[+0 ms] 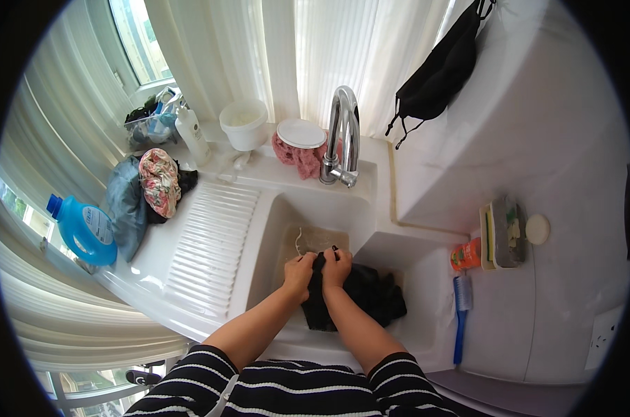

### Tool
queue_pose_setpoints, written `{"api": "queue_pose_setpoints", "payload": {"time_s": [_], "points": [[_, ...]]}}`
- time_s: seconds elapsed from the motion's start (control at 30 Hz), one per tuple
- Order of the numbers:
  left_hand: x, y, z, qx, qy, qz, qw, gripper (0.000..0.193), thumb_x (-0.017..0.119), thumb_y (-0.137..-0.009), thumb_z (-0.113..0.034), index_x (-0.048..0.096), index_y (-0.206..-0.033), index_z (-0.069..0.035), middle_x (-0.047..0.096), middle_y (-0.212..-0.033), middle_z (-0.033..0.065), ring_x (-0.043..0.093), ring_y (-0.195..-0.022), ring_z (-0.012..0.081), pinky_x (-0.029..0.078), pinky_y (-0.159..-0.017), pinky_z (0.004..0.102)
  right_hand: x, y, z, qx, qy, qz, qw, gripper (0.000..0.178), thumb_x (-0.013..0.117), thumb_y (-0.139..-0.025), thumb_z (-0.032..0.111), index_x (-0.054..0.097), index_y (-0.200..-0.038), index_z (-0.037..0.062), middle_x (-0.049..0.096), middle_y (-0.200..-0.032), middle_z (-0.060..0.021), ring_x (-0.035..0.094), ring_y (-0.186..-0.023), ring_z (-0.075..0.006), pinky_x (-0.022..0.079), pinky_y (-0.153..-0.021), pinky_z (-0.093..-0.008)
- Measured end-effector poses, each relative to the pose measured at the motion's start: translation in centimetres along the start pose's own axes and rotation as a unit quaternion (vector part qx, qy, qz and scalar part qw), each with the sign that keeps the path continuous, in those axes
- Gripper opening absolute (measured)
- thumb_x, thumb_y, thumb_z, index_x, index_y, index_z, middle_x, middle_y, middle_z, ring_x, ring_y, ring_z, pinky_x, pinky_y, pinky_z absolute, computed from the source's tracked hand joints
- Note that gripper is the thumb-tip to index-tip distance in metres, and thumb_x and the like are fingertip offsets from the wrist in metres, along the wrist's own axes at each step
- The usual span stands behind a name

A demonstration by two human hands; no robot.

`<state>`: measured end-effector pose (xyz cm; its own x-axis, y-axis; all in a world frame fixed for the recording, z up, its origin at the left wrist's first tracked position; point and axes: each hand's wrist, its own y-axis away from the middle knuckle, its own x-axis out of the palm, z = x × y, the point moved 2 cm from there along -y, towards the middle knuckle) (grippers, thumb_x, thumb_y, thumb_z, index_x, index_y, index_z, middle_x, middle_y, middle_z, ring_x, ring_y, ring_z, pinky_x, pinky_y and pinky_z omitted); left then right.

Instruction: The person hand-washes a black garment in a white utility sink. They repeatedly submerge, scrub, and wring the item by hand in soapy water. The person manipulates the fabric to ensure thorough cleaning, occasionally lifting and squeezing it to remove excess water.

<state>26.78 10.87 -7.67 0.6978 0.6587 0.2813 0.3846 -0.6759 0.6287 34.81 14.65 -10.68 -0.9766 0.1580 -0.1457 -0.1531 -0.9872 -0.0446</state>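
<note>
Two hands grip one black cloth inside the sink [270,229], side by side with the knuckles almost together. Both are clenched: the left hand [299,276] is closed on a bunched piece at the cloth's upper edge, and the right hand [336,267] grasps the same part just beside it, a short dark fold showing between them. From that pinch the black cloth [374,295] spreads down and to the right, beneath the hands and the right forearm, its bulk resting low in the basin to the right of the right hand. Shallow, brownish water [318,238] shows past the fingers, with a pale cord [299,240] in it just beyond the left hand. Left of the basin is a ribbed washboard [214,243], well apart from the cloth; farther left lie a floral cloth [160,183], a blue-grey cloth [124,201] and a blue bottle [82,229]. Beyond the hands the tap [342,132] rises at the back, near a pink cloth [301,156] with a white lid [301,133] on it. On the right side, away from both hands, are a blue brush [461,313] and an orange container [465,255].
</note>
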Motion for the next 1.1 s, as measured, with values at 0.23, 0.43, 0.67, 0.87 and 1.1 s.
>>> {"api": "queue_pose_setpoints", "payload": {"time_s": [0.23, 0.43, 0.67, 0.87, 1.1], "points": [[0.3, 0.0, -1.7, 0.034, -0.030, -0.012, 0.999, 0.022, 0.060, -0.083, -0.022, 0.061, -0.087, 0.000, 0.060, -0.081, 0.0102, 0.058, -0.073, 0.0197, 0.047, -0.062, 0.0338, 0.3, 3.6, 3.7, -0.102, -0.013, 0.023, 0.994, 0.023, 0.063, -0.073, 0.016, 0.049, -0.063, 0.0005, 0.055, -0.101, -0.0168, 0.056, -0.080, -0.0316, 0.045, -0.075, -0.0367], [-0.1, -0.4, -2.1, -0.024, -0.068, 0.038, 0.997, 0.026, 0.057, -0.086, -0.027, 0.061, -0.093, -0.002, 0.062, -0.087, 0.0108, 0.059, -0.078, 0.0233, 0.048, -0.069, 0.0348, 0.7, 3.1, 3.5, -0.147, 0.074, -0.006, 0.986, 0.025, 0.062, -0.076, 0.018, 0.050, -0.065, -0.0007, 0.051, -0.108, -0.0182, 0.055, -0.087, -0.0332, 0.044, -0.080, -0.0396], [0.0, 0.1, -2.2, -0.099, -0.021, -0.037, 0.994, 0.025, 0.055, -0.085, -0.026, 0.061, -0.089, -0.002, 0.061, -0.085, 0.0120, 0.058, -0.076, 0.0225, 0.047, -0.065, 0.0372, 1.3, -0.2, -0.7, 0.035, 0.039, 0.043, 0.998, 0.025, 0.057, -0.083, 0.015, 0.050, -0.064, 0.0019, 0.053, -0.092, -0.0170, 0.053, -0.075, -0.0325, 0.044, -0.067, -0.0400], [-0.3, -1.9, -1.8, -0.096, -0.011, -0.076, 0.992, 0.029, 0.056, -0.085, -0.024, 0.060, -0.095, 0.003, 0.060, -0.088, 0.0129, 0.057, -0.078, 0.0225, 0.047, -0.068, 0.0349, 2.4, -0.2, -1.9, -0.072, 0.044, 0.109, 0.990, 0.022, 0.056, -0.084, 0.017, 0.049, -0.069, 0.0018, 0.053, -0.082, -0.0161, 0.053, -0.074, -0.0358, 0.044, -0.066, -0.0423], [-1.1, -9.9, -1.1, 0.104, -0.250, -0.125, 0.954, 0.042, 0.057, -0.086, -0.033, 0.053, -0.111, 0.001, 0.058, -0.108, 0.0198, 0.053, -0.101, 0.0349, 0.042, -0.086, 0.0421, 1.7, -7.2, -6.7, -0.046, 0.278, 0.051, 0.958, 0.036, 0.056, -0.088, 0.038, 0.055, -0.088, 0.0019, 0.049, -0.107, -0.0209, 0.049, -0.095, -0.0380, 0.040, -0.081, -0.0474]]}}
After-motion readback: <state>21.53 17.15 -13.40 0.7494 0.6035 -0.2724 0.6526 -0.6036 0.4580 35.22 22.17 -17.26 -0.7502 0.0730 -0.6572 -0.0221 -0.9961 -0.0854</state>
